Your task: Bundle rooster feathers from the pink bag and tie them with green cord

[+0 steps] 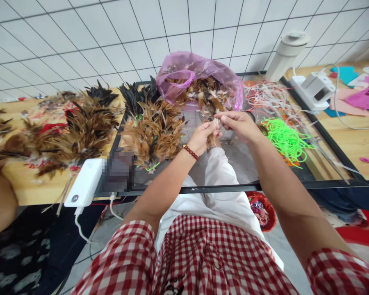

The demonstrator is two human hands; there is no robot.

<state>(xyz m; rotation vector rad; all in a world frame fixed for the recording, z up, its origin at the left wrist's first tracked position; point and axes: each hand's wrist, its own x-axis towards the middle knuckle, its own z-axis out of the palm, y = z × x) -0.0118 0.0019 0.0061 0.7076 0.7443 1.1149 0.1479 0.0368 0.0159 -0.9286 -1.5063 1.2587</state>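
Above the glass-topped table, my left hand (pixel 203 135) pinches a small bunch of brown feathers (pixel 213 142) near its pale, fluffy end. My right hand (pixel 235 123) meets it there, with thumb and forefinger closed at the same fluffy base; whether a thread lies between those fingertips is too small to tell. Just behind both hands sits a pink plastic bag (pixel 199 65), its mouth open towards me and full of loose brown feathers (pixel 206 92). To the left of my left hand lies a large pile of brown and black feather bunches (pixel 156 131), some with bright green ties.
Bright green cords (pixel 285 139) and whitish strings (pixel 267 98) lie on the right. A white power bank (pixel 84 182) rests at the front left edge. Behind stand a white bottle (pixel 287 55) and a power strip (pixel 313 92). A red basket (pixel 263 211) is below. Another person sits left.
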